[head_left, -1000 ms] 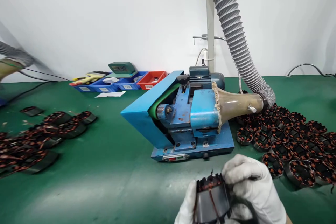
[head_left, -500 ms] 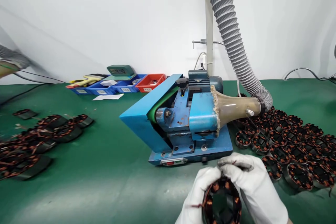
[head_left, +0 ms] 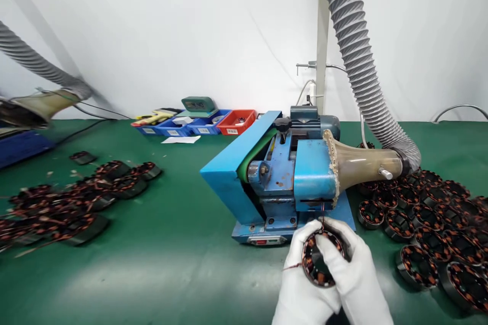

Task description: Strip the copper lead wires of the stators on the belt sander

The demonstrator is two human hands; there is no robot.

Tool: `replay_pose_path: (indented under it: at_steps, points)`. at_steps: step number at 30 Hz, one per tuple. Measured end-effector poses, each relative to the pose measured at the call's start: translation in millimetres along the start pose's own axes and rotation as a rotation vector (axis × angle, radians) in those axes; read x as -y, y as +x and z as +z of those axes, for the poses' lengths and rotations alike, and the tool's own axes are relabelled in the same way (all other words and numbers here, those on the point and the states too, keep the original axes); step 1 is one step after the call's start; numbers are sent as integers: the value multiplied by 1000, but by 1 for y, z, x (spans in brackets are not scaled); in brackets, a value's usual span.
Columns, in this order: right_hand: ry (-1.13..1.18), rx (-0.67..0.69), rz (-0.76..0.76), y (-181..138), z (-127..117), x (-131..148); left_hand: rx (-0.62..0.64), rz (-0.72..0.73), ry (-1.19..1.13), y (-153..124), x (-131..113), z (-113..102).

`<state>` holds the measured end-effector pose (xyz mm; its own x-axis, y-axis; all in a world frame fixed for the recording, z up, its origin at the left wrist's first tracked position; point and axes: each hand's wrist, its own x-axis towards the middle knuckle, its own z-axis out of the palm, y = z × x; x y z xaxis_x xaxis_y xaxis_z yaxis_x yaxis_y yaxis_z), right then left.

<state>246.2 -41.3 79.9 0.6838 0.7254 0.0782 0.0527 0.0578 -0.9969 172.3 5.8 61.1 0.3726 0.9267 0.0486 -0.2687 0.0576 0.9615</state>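
A ring-shaped motor stator (head_left: 320, 277) with copper windings is held between both my white-gloved hands, in front of the blue machine (head_left: 312, 162). My left hand (head_left: 299, 284) wraps its left side and underside. My right hand (head_left: 353, 269) grips the right side, the thumb lying across the ring's opening. A twisted copper wire (head_left: 323, 209) stands up from the stator's top, its tip at the slot under the machine's blue guard; whether it touches inside is hidden. Another wire (head_left: 292, 267) sticks out to the left, past my left hand.
Several stators (head_left: 430, 218) stand close together on the right; more lie in a heap (head_left: 76, 208) on the left. A grey hose (head_left: 354, 35) joins the machine's funnel (head_left: 362, 165). Blue bins (head_left: 204, 126) and a red bin (head_left: 237, 123) line the wall. Another hose (head_left: 38, 58) hangs far left.
My hands have brought the stator up and forward to the machine's guard, and its wire now points up at the slot. My right thumb has moved over the ring. The view has turned left.
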Motion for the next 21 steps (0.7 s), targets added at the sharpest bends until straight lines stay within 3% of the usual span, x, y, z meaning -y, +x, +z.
replay_pose_path:
  at_steps: [3,5,14,17,21]
  points:
    - [-42,21,12,14,10,-4,-97,-282,-287,18,1,3]
    - [-73,32,10,23,11,-3,-127,-341,-368,24,-1,3]
    - [-62,67,70,22,6,3,-106,-264,-312,24,-13,11]
    - [-115,80,26,7,1,-3,-40,-246,-205,13,-15,3]
    - [-140,-12,-30,-5,-2,-12,36,-191,-117,2,-6,-12]
